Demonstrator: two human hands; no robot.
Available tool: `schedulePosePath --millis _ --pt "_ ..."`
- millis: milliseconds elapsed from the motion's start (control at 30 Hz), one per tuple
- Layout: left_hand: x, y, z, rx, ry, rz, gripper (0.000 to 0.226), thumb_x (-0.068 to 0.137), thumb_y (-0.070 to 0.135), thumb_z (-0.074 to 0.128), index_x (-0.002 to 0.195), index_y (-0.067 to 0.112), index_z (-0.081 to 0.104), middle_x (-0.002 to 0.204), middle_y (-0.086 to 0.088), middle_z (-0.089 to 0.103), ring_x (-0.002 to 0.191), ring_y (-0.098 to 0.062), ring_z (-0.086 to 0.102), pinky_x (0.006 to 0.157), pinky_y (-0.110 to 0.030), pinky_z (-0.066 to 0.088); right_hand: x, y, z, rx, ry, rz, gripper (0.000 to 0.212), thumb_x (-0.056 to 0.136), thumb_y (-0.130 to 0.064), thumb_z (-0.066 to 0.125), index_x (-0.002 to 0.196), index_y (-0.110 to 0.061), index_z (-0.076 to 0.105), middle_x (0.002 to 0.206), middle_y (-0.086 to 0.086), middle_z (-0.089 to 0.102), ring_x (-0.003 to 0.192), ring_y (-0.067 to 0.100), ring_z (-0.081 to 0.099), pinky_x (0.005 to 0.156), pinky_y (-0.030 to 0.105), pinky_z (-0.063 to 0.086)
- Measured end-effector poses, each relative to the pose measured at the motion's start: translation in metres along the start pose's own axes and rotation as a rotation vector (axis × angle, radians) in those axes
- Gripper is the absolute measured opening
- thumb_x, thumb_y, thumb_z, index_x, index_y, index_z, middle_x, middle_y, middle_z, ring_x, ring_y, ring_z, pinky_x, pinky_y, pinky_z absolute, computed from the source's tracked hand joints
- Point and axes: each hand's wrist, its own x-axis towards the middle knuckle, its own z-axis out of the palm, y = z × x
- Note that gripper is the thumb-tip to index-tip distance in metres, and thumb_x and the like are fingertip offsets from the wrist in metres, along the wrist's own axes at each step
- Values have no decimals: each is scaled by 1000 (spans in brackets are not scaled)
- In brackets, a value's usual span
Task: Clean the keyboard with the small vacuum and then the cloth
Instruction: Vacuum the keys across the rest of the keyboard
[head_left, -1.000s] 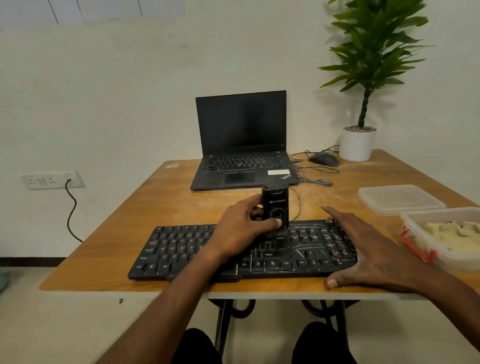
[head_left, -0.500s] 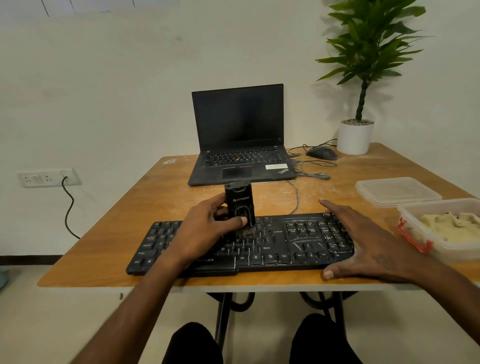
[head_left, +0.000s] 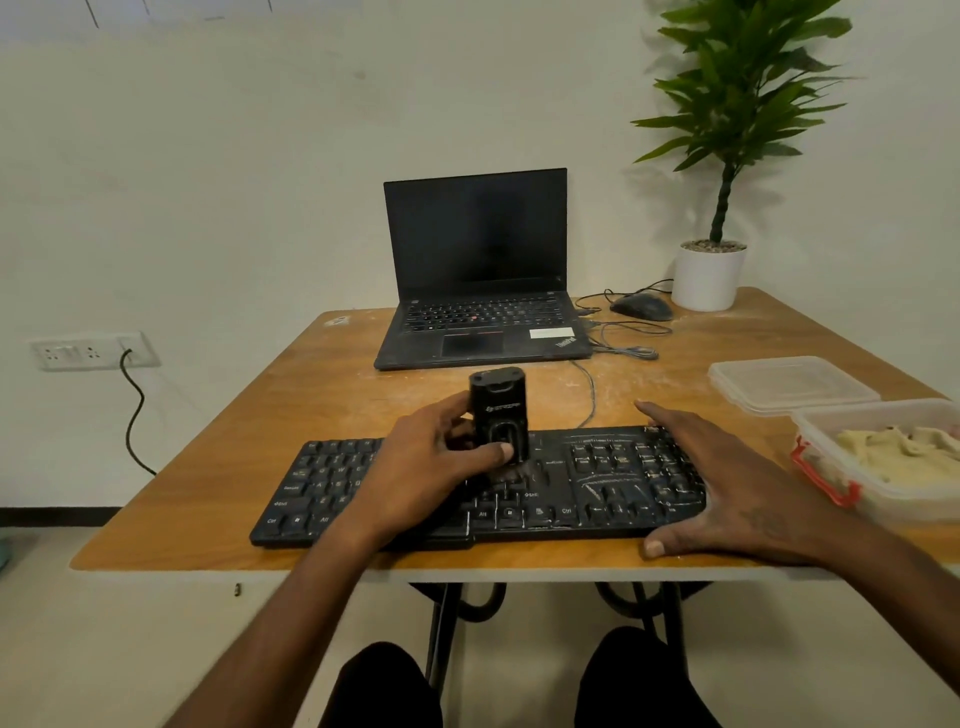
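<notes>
Your left hand (head_left: 436, 457) grips the small black vacuum (head_left: 497, 415), fingers and thumb curled round it, holding it upright with its lower end on the middle keys of the keyboard (head_left: 597, 478). Your right hand (head_left: 727, 488) lies flat with fingers spread on the keyboard's right end. The keyboard sits along the near edge of the worktop (head_left: 322, 395). A container (head_left: 883, 457) holding a pale cloth-like lump stands just right of it.
</notes>
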Motion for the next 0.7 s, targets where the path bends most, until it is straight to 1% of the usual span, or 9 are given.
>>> schedulePosePath --millis 67,133,267,333,400,533,600,700 --pt "-8 -5 -14 1 19 -28 55 93 27 75 141 41 51 117 16 73 102 3 72 80 -15 59 0 1 0 3 2 -2 132 47 -91 72 149 -60 -6 163 -18 15 145 10 26 118 43 33" --pt "-12 -6 -19 -22 23 -36 58 93 26 75 145 35 52 120 11 75 103 -1 74 80 -16 59 0 1 0 1 5 -4 132 47 -91 73 149 -61 -6 162 -18 16 144 9 27 117 42 33" --pt "-6 2 -2 -5 -28 6 57 94 26 77 144 38 53 124 12 74 108 0 72 91 -23 59 -1 0 0 6 2 -9 130 48 -91 73 148 -61 -6 162 -18 16 143 7 27 116 40 33" --pt "0 7 14 4 -47 33 57 93 30 78 144 39 55 126 13 73 111 1 70 96 -28 59 -1 0 0 6 2 -6 130 48 -92 72 148 -61 -5 162 -17 16 143 8 27 117 41 34" --pt "4 11 25 -6 -61 48 54 93 30 78 142 39 56 125 12 73 111 0 70 99 -33 59 -1 -1 0 14 0 -2 131 46 -93 71 148 -62 -5 162 -16 17 144 9 28 116 44 35" --pt "-3 9 15 -36 -58 34 52 94 26 77 137 44 54 121 14 74 107 -1 72 93 -28 61 0 1 -1 11 -1 -4 132 47 -91 72 150 -58 -3 162 -16 18 143 8 28 117 42 33" --pt "-12 2 0 -24 -34 8 52 93 27 76 138 41 54 119 13 75 106 -1 73 90 -27 61 0 1 0 16 3 -4 132 47 -91 73 151 -57 -2 161 -17 19 142 7 28 117 40 33" --pt "-26 -9 -21 -71 3 -44 56 91 26 76 142 33 55 119 9 77 106 -10 75 89 -31 62 0 1 0 18 12 -17 133 47 -90 74 152 -54 1 160 -17 20 143 7 28 118 38 31"
